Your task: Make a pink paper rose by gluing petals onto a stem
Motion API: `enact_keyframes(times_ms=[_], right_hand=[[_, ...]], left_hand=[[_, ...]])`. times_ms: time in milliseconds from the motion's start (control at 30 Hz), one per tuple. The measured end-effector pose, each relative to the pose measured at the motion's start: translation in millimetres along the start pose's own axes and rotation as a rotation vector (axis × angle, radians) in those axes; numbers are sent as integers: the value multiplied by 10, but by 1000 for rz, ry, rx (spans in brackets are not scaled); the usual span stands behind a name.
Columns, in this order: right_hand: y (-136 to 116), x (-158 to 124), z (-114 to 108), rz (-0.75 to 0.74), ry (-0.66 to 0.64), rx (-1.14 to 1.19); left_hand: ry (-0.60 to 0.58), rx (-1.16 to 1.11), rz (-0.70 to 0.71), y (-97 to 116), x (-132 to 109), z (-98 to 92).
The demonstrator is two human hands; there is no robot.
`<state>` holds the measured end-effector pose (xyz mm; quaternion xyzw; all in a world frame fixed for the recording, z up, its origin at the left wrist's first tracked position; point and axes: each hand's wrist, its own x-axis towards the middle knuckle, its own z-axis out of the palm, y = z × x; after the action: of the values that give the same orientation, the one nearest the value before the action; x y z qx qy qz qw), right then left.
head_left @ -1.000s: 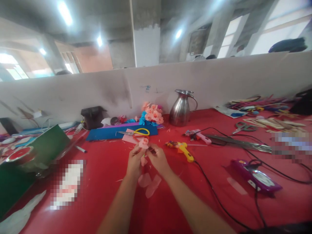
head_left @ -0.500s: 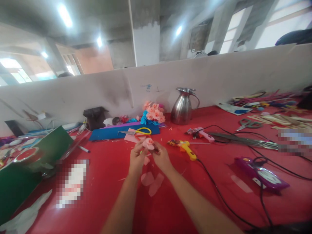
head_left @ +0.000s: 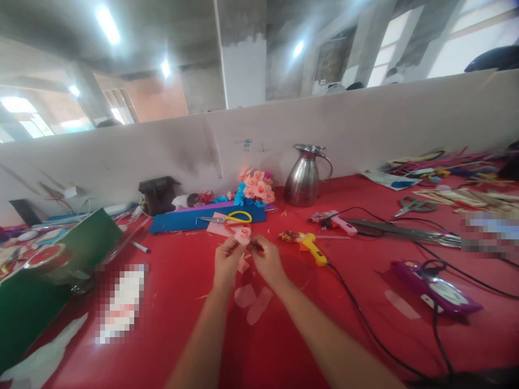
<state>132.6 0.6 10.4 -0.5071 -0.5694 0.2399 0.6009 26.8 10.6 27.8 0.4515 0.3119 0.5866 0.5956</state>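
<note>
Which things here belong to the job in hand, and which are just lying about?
Job, as far as I can judge:
- pink flower, in the left hand, right hand close beside it
- loose pink petals
- probably yellow glue gun, yellow-handled scissors

Likely just lying about:
- steel jug
- marker
- green board

Left hand, right hand and both forearms appear bare, though finer detail blurs.

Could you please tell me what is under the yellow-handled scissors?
Under the scissors are a blue sheet and a piece of pink paper; whatever the scissors directly cover cannot be seen.
</note>
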Motion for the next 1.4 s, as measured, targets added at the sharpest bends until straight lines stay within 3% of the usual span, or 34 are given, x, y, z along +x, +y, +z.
enact_keyframes(times_ms=[367,567,700,800,967,1033,1133,1233,1400], right_hand=[[-11,-4,2,98,-7,95],[30,-30,62,138,-28,131],[-48,-28,36,170,-170,87],[-132,-9,-240,139,-201,-142],[-37,0,-1081,187,-8,-874],[71,-7,-1343,282,-16,-1088],[209,-2,-1518,489,-126,-1113],[271,36,-1523,557,-186,-1078],[251,65,-1490,593,-52,-728]], left_hand=[[-54,-42,-79,-122,21,-6],[74,-155,-159,-234,16,22],[152,-148,-190,-204,25,-6],[201,-102,-223,-154,31,-41],[173,7,-258,-97,12,-80],[142,21,-264,-83,-1,-86],[114,9,-294,-76,-7,-98],[100,-46,-335,-101,14,-128],[123,-108,-381,-157,62,-175]])
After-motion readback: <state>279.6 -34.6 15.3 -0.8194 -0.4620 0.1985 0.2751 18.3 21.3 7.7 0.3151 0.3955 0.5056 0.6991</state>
